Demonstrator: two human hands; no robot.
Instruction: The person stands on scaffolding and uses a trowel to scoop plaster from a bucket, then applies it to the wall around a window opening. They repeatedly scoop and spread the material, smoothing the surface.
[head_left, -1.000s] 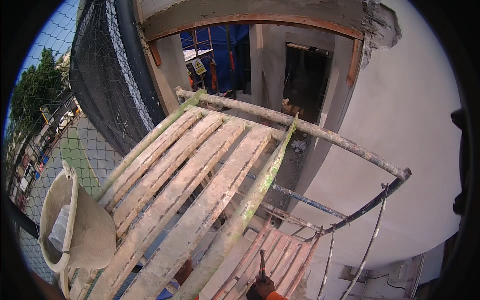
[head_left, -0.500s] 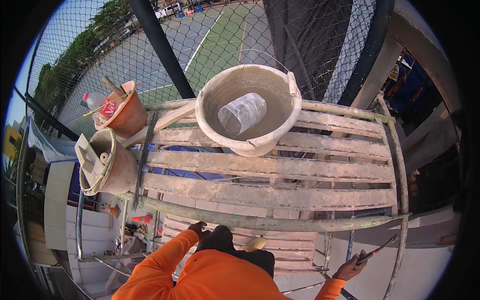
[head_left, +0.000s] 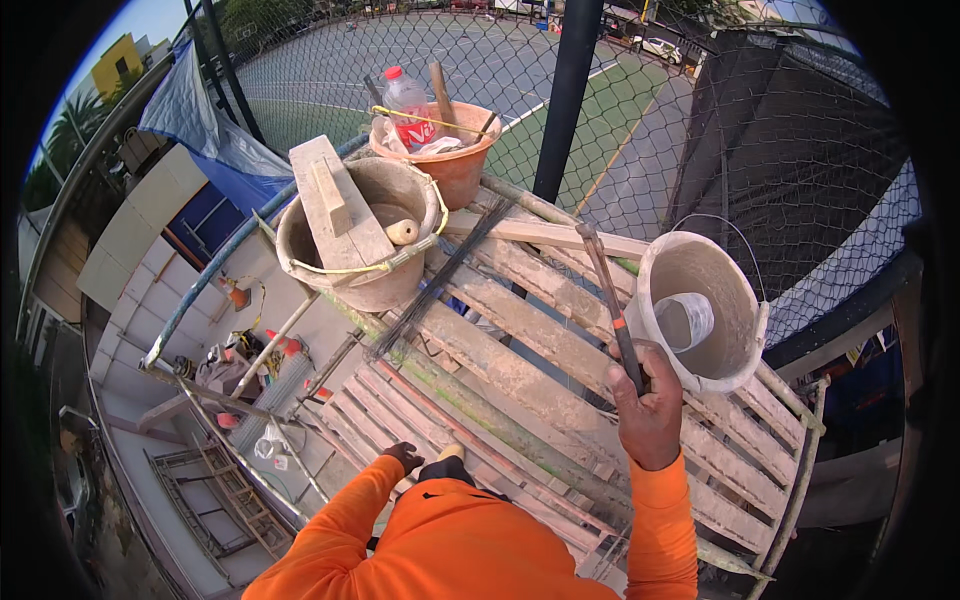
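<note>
My right hand (head_left: 650,405) is closed around the dark grip of a long, slim hand tool (head_left: 608,285) with an orange band and a brownish metal end. It is raised over the slats, beside a pale, mortar-coated bucket (head_left: 745,330). Inside that bucket lies a clear plastic container (head_left: 690,320), like a cut bottle. Low by my leg hangs my left hand (head_left: 405,457), fingers loosely apart, with nothing visible in it. A bundle of thin dark wires (head_left: 440,280) lies across the slatted platform (head_left: 545,350).
At the platform's left end, a bucket (head_left: 355,285) holds a wooden float (head_left: 340,205). Behind it, an orange bucket (head_left: 465,175) carries a plastic bottle (head_left: 407,105) and tool handles. Chain-link fence (head_left: 400,60) runs along the back. A lower slatted deck (head_left: 400,400) shows beneath.
My view has turned to the right, so the buckets appear shifted and tilted. My right hand has lifted the tool from low at the right side to above the platform.
</note>
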